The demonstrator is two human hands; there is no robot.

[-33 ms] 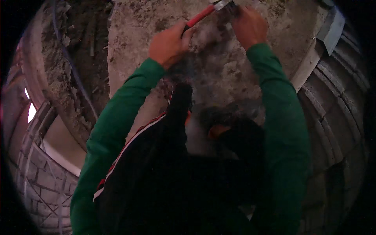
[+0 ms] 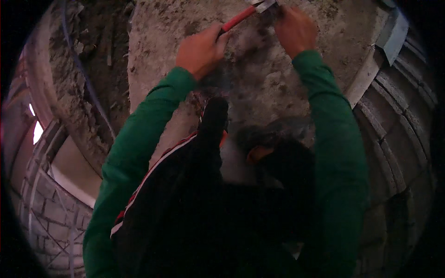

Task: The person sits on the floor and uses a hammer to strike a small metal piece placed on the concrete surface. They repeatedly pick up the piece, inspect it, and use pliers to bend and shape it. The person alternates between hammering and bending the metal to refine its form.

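Near the top of the view, my left hand [image 2: 198, 52] is closed round the black grip of a hammer [image 2: 238, 20]. Its red shaft slants up to the right. The silvery head is partly cut off by the upper edge. My right hand [image 2: 296, 30] is closed beside that head, its fingertips turned away. Something dark shows at its fingers, too small and dim to identify. Beneath both hands lies a rough, stained concrete surface [image 2: 176, 18].
A dirt-filled trench with a cable [image 2: 88, 78] runs along the left. Stacked grey concrete blocks [image 2: 389, 125] rise at the right, near a pale board [image 2: 393, 37]. My dark-clothed legs [image 2: 185, 185] fill the lower middle. A block wall [image 2: 55, 213] stands at lower left.
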